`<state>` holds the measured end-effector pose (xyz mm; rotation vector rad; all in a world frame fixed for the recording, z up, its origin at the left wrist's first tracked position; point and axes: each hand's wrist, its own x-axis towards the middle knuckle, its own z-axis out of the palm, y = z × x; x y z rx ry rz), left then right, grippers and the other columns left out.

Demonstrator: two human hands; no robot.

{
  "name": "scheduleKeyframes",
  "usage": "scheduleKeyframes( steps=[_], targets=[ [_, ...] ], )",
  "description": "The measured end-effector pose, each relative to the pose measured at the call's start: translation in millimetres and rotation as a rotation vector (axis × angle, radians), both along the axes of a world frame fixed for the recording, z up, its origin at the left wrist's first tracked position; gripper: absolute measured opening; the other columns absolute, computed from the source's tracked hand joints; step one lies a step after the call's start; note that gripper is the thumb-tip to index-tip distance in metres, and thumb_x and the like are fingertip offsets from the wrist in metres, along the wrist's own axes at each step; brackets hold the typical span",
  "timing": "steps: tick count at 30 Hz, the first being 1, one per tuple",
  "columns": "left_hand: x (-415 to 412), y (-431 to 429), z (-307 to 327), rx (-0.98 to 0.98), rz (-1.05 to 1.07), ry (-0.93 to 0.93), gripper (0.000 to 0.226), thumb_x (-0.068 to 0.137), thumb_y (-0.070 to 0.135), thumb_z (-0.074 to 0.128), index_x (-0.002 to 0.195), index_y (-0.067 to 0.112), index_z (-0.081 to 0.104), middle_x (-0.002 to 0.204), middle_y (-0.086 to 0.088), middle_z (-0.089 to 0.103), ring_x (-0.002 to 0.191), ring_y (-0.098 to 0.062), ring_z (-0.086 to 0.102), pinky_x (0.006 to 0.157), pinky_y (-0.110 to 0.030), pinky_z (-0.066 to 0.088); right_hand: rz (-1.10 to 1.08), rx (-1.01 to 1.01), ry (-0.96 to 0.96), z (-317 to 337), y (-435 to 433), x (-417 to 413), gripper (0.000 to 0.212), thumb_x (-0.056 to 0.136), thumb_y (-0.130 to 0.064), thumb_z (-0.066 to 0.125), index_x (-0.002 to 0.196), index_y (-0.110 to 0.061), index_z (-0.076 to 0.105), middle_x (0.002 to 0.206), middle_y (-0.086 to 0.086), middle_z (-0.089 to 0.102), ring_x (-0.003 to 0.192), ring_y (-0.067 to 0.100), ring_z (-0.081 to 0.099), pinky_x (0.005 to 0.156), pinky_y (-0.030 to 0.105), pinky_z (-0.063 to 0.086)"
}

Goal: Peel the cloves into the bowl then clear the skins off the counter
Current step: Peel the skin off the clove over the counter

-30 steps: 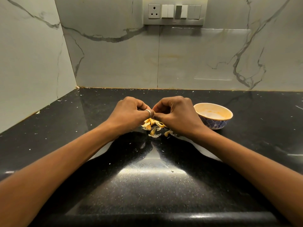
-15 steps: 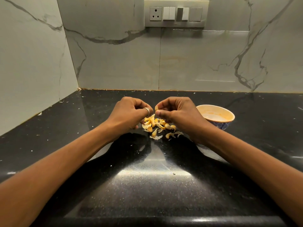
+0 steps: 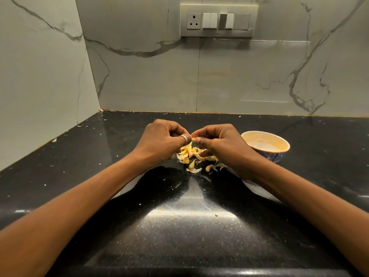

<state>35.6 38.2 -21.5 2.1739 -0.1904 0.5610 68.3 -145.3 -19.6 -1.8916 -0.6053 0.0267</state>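
Note:
A small pile of garlic cloves and loose skins point(image 3: 194, 157) lies on the black counter point(image 3: 185, 226). Just above the pile, my left hand point(image 3: 162, 141), with a ring on one finger, and my right hand point(image 3: 218, 143) meet fingertip to fingertip. Together they pinch one small clove point(image 3: 193, 139), most of it hidden by the fingers. A shallow bowl point(image 3: 265, 145), pale inside and blue-patterned outside, stands right of my right hand; no cloves show in the part of it I can see.
Marble-look walls close the counter at the back and on the left, forming a corner at the far left. A switch panel point(image 3: 218, 21) with a socket sits on the back wall. Tiny skin flecks are scattered over the counter.
Both hands have lifted slightly off the pile, so more of the cloves and skins beneath them now shows. They still meet at the fingertips over one clove.

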Motion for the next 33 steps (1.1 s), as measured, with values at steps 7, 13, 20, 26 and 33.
scheduleKeyframes(
  steps=[7,13,20,26,33],
  targets=[
    [-1.9,-3.7,-1.3,0.085,0.023,-0.045,0.008,0.088,0.022,0.073,0.082,0.018,0.075,0.063,0.006,0.068,0.059,-0.009,0.067,0.052,-0.025,0.057,0.031,0.302,0.265,4.2,2.1,-3.2,0.018,0.093,0.007,0.061,0.111,0.004,0.065,0.095,0.021,0.069,0.078,0.019,0.070,0.078,0.026,0.062],
    [-3.3,-5.4,-2.3,0.176,0.028,-0.092,0.010,0.087,0.024,0.073,0.084,0.016,0.077,0.062,0.011,0.067,0.055,0.002,0.062,0.054,-0.020,0.055,0.023,0.372,0.327,4.7,3.0,-4.4,0.018,0.090,0.006,0.066,0.107,0.007,0.064,0.085,0.015,0.072,0.075,0.016,0.074,0.068,0.020,0.059],
    [-1.6,-4.7,-3.8,0.326,0.013,-0.151,0.009,0.086,0.028,0.074,0.082,0.020,0.077,0.064,0.014,0.065,0.054,0.002,0.057,0.054,-0.013,0.040,0.005,0.317,0.297,4.7,4.9,-6.8,0.014,0.087,0.007,0.069,0.101,0.006,0.068,0.090,0.017,0.072,0.078,0.018,0.074,0.072,0.023,0.060],
    [-3.8,-6.8,-4.8,0.479,0.021,-0.264,0.036,0.080,0.053,0.055,0.080,0.021,0.072,0.064,0.015,0.057,0.057,-0.004,0.054,0.053,-0.024,0.043,-0.031,0.335,0.345,5.0,4.5,-5.1,0.010,0.088,0.009,0.067,0.098,0.009,0.068,0.082,0.015,0.072,0.072,0.018,0.073,0.071,0.025,0.061],
    [-4.8,-7.3,-5.6,0.738,0.111,-0.421,0.017,0.085,0.029,0.057,0.076,0.019,0.067,0.069,0.003,0.065,0.056,-0.020,0.056,0.049,-0.022,0.024,-0.054,0.328,0.371,5.2,6.6,-6.0,0.008,0.088,0.012,0.065,0.089,0.005,0.070,0.077,0.013,0.071,0.066,0.015,0.071,0.065,0.021,0.058]
  ],
)
